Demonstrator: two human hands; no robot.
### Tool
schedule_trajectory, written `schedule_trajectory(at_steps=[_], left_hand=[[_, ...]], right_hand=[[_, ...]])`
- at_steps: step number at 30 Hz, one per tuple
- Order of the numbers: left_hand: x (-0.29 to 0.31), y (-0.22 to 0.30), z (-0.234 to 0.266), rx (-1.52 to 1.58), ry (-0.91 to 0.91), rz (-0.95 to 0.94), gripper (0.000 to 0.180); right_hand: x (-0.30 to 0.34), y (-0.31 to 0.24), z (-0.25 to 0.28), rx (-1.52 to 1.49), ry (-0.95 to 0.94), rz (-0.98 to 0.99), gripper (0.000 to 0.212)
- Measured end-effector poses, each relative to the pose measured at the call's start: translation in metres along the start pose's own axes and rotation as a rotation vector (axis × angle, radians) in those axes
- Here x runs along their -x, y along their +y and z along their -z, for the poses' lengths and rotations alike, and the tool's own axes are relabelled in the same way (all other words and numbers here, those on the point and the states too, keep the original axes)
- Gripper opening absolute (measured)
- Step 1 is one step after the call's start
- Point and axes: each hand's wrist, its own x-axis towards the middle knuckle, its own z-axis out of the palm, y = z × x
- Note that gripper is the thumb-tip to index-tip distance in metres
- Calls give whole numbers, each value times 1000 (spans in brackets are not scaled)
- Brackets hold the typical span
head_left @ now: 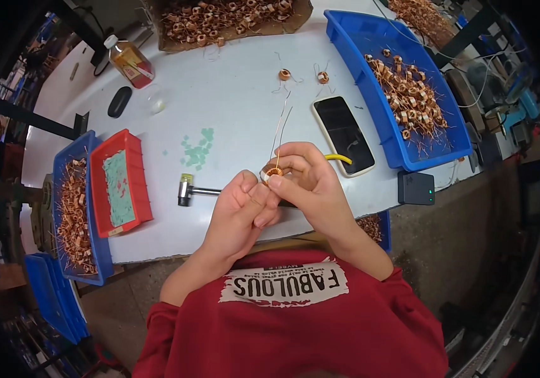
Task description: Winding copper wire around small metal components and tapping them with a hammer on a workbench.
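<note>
Above the table's near edge, both hands meet around a small ring-shaped coil [274,171] wound with copper wire. My right hand [320,195] is closed on it, the thumb on the near side and the fingers behind. Two long wire ends [279,129] stick up from the coil, away from me. My left hand [238,208] is closed, its thumb and fingertips pinched together against the coil's lower left; what lies between them is hidden. Two more coils, a left one [284,75] and a right one [323,77], lie farther off on the white table [232,113].
A small hammer [185,190] and a yellow curved piece [339,158] lie partly behind my hands. Around are a phone [344,135], green squares [197,149], a red tray [143,189], blue trays of coils [402,148] [98,252], a cardboard box [226,44], a bottle [130,61] and a black box [416,188].
</note>
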Motion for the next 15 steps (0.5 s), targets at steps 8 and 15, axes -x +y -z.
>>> schedule_trajectory(at_steps=[8, 15], left_hand=[[-3, -4, -2, -49, 9, 51, 19], [2, -8, -12, -537, 161, -119, 12]], right_hand=[[1, 8, 15, -35, 41, -19, 39], [12, -9, 36, -234, 66, 46, 41]])
